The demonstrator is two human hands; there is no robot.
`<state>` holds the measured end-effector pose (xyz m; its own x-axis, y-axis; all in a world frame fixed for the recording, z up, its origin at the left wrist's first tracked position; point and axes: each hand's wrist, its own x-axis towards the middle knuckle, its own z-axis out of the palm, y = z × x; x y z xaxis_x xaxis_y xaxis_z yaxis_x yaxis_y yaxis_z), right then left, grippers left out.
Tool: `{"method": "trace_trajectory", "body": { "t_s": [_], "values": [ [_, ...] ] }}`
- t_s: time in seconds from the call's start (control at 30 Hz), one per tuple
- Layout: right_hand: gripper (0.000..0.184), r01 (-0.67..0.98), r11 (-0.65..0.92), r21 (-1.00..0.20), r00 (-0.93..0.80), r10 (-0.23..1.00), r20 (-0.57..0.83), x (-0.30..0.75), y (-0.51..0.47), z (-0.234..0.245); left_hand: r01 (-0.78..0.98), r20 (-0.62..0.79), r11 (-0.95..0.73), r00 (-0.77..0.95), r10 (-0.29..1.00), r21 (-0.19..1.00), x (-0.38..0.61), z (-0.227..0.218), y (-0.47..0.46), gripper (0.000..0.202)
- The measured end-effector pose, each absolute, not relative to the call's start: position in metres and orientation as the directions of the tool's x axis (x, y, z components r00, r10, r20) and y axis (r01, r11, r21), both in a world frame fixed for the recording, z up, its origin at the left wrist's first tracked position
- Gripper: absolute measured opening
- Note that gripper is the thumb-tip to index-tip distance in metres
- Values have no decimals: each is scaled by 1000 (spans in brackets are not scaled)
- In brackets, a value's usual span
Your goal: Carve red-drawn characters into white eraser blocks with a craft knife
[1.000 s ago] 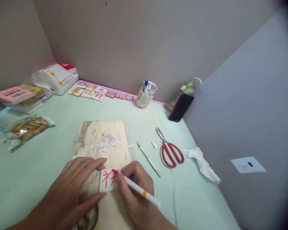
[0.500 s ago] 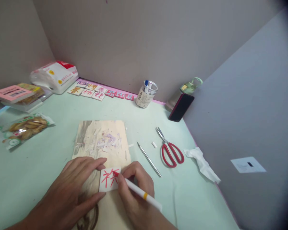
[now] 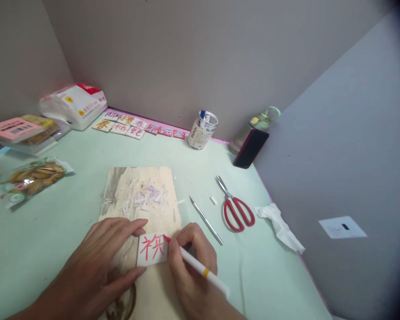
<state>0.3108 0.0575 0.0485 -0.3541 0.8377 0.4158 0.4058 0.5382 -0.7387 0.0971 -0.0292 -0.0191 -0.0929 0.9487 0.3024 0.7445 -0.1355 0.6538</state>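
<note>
A small white square tile point(image 3: 152, 250) with a red handwritten character lies on the wooden board point(image 3: 166, 178). My left hand point(image 3: 103, 258) grips the tile at its left side, thumb by the lower corner and fingers by the upper one. In my right hand point(image 3: 195, 266) is a white marker point(image 3: 216, 283) with a yellow band. Its red tip is at the tile's upper right edge; I cannot tell whether it touches. Paper-like shavings point(image 3: 150, 195) are scattered on the board above the tile.
Right of the board lie a craft knife point(image 3: 206, 221), a small white eraser piece point(image 3: 213, 201), red-handled scissors point(image 3: 235, 209) and a crumpled tissue point(image 3: 282, 229). Behind stand a pen jar point(image 3: 202, 133), a phone point(image 3: 251, 149) and several lettered tiles point(image 3: 122, 128). A snack packet point(image 3: 36, 178) lies left.
The marker tip has moved slightly right and up on the tile, and the right-hand part of the character shows more red strokes. My left hand has kept its place.
</note>
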Motion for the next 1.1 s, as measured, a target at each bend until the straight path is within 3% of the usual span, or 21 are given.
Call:
{"method": "trace_trajectory", "body": {
  "t_s": [0.4, 1.1],
  "values": [
    [25, 361, 557, -748, -364, 822, 437, 308, 56, 45, 706, 283, -115, -125, 951, 699, 103, -11, -29, 53],
    [24, 327, 559, -762, -400, 812, 424, 310, 58, 49, 747, 308, -139, -92, 947, 651, 97, -14, -27, 57]
  ]
}}
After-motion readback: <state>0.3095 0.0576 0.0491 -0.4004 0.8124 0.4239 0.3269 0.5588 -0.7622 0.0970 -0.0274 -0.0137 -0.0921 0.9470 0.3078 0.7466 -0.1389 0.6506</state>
